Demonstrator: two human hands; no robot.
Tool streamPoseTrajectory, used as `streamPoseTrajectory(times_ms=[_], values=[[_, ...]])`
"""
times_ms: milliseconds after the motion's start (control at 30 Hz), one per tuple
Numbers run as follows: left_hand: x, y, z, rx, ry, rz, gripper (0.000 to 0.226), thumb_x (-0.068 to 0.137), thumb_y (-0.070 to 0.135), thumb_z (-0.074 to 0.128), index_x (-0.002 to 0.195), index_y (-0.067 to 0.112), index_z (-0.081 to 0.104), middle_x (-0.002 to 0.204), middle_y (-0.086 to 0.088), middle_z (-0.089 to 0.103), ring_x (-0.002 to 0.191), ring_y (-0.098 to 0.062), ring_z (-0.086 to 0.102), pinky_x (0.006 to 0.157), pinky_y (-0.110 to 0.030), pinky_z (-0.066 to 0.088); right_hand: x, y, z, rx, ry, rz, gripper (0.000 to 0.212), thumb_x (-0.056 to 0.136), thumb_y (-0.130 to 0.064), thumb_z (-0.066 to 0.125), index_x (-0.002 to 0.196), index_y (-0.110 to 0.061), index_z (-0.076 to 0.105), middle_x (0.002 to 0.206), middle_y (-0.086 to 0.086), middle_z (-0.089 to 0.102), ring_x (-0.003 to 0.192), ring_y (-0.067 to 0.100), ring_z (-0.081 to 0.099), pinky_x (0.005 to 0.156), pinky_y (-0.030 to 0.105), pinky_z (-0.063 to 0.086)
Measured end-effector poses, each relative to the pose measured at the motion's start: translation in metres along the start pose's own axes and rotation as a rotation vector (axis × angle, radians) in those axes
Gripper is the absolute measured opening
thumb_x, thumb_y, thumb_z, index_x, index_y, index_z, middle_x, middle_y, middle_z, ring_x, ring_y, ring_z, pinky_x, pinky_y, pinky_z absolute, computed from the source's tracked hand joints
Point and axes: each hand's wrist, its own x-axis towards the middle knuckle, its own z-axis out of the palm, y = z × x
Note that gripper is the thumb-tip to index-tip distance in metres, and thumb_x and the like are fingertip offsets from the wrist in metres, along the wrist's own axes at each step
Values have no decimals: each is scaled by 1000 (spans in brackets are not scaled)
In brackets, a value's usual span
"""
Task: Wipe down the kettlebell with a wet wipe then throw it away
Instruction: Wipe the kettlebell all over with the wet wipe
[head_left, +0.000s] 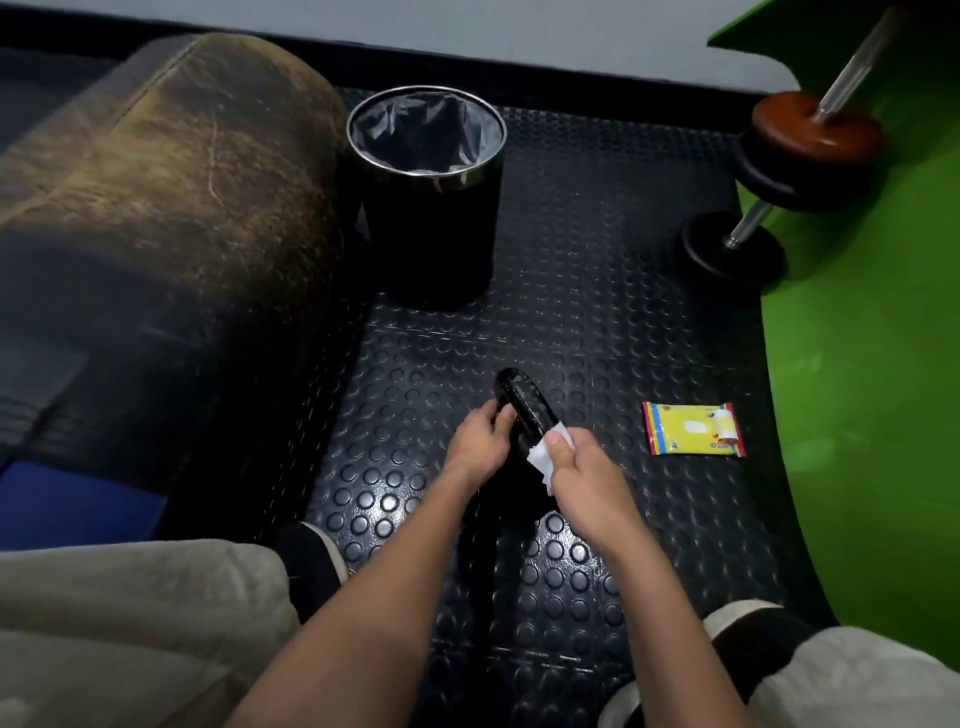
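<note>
A black kettlebell (522, 402) stands on the studded rubber floor in front of me, its handle arching up between my hands. My left hand (480, 441) grips the left side of the handle. My right hand (582, 467) pinches a white wet wipe (543, 457) and presses it against the right side of the handle. The kettlebell's body is mostly hidden under my hands and forearms.
A black bin (431, 208) with a grey liner stands beyond the kettlebell. A yellow pack of wipes (693, 429) lies on the floor to the right. A worn brown sofa arm (171, 182) fills the left. Barbell plates (810, 150) rest at the green mat's (872, 364) edge.
</note>
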Motion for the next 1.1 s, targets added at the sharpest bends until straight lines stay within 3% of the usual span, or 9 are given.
streamPoseTrajectory(times_ms=[233,400,533,667,800,900,1033,1100], values=[[-27,-8,18,60,-11,32,44,99,52,32,127,25,52,126,-7,57,115,-28,56,94,-39,45,-38,15,4,93,15,63,31,104,-42,37,123,-23,53,114,0,62,104,20,57,84,35,40],[-27,6,17,57,-72,-15,49,97,57,35,131,28,54,128,-4,61,118,-27,56,97,-39,44,-45,13,-2,99,179,30,26,104,-30,42,122,-18,58,111,4,64,101,22,57,76,32,39],[-23,7,13,-22,-160,-94,47,97,49,46,136,25,53,133,-4,61,121,-22,55,100,-29,40,-28,-6,11,-6,265,-31,38,103,-21,41,138,-8,50,134,13,57,125,32,49,100,39,39],[-29,9,5,-74,-175,-77,50,98,44,46,142,19,46,140,-4,53,126,-22,51,101,-27,36,-16,-22,2,-53,185,-39,35,103,-24,45,133,-8,54,127,16,61,119,34,54,88,35,40],[-26,0,8,-126,-236,-81,38,97,41,51,130,25,55,126,-2,64,110,-18,61,101,-35,46,-46,-8,-2,-75,184,-43,34,102,-25,48,131,-12,58,119,11,65,105,28,59,71,27,31],[-21,-1,9,-131,-232,-51,38,95,43,51,129,27,55,124,-2,63,110,-19,61,101,-39,46,-30,-12,-6,-29,170,-62,27,101,-23,48,117,-10,64,99,8,66,85,22,55,63,27,28],[-21,-10,13,-120,-217,-67,36,91,51,48,122,34,56,120,-1,64,107,-20,62,99,-45,47,-27,-11,-11,-68,133,-69,20,100,-23,49,101,-17,67,86,2,67,79,20,57,59,28,35],[-22,-12,13,-148,-216,-59,35,87,56,49,116,38,56,118,1,63,106,-19,62,98,-45,48,-41,-3,-15,-110,119,-63,18,99,-20,51,95,-17,68,75,-4,63,70,15,56,51,13,35]])
